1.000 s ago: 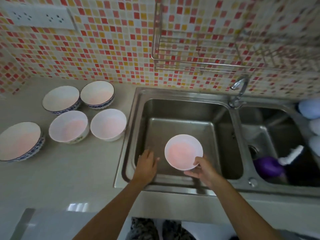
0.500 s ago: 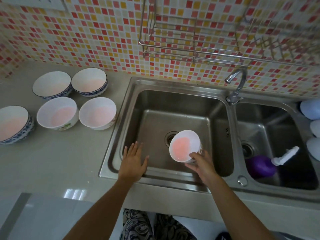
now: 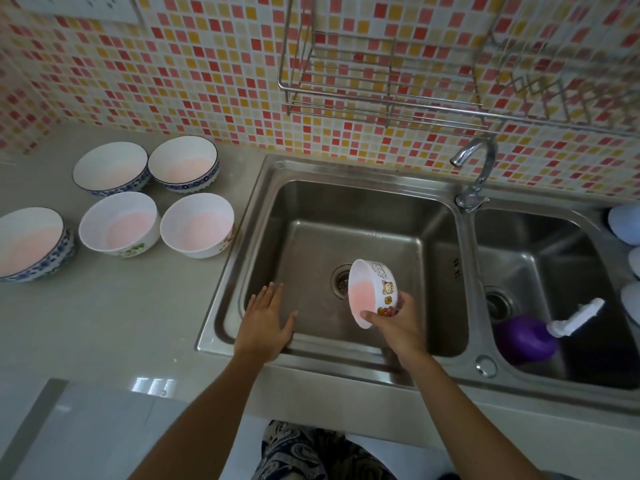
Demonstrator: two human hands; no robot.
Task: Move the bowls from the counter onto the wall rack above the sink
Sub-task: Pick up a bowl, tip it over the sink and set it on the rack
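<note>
My right hand [image 3: 398,323] grips a small white bowl with cartoon stickers [image 3: 369,289], tipped on its side over the left sink basin, its mouth facing left. My left hand [image 3: 265,323] hovers open, fingers spread, over the basin's front left corner. Several more bowls stand on the counter at the left: two blue-patterned ones [image 3: 110,168] [image 3: 183,164] at the back, two white ones [image 3: 119,223] [image 3: 197,225] in front, and a larger blue-rimmed one [image 3: 31,242] at the far left. The wire wall rack [image 3: 381,84] hangs on the tiles above the sink, with nothing in it.
A double steel sink [image 3: 242,216] has a curved tap [image 3: 476,174] between its basins. The right basin holds a purple bottle [image 3: 523,339] with a white nozzle. Pale rounded objects [image 3: 625,228] sit at the right edge. A wall socket is at the top left.
The bowl in my right hand has tipped from mouth-up to lying on its side above the drain. My left hand has stayed near the sink's front left corner with fingers spreading.
</note>
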